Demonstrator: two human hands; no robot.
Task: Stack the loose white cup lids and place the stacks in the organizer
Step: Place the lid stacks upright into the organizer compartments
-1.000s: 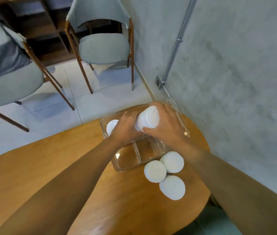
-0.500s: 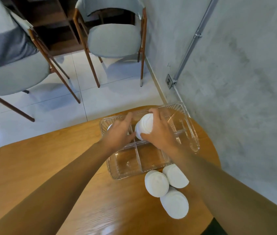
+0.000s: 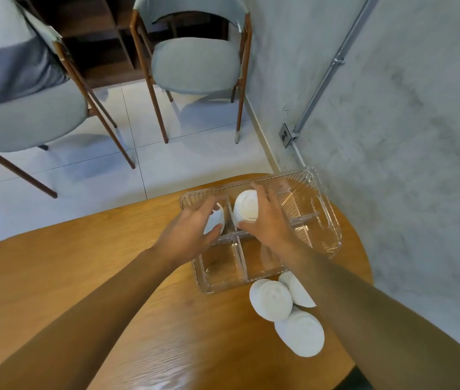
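Clear organizer (image 3: 327, 220) – divided tray at the far edge of the wooden table (image 3: 110, 277); all places below are reckoned from it.

Lid stack (image 3: 247, 205) – white, in its far middle compartment, tilted on edge. The right hand (image 3: 268, 223) grasps it, fingers curved over the top and thumb beneath.

Second lid stack (image 3: 216, 220) – in its far left compartment, under the left hand (image 3: 189, 232). That hand is slack, fingers spread and gripping nothing; whether it touches the lids I cannot tell.

Three loose lid stacks (image 3: 272, 299) – on the table just off its near right corner, clustered together beside the right forearm.
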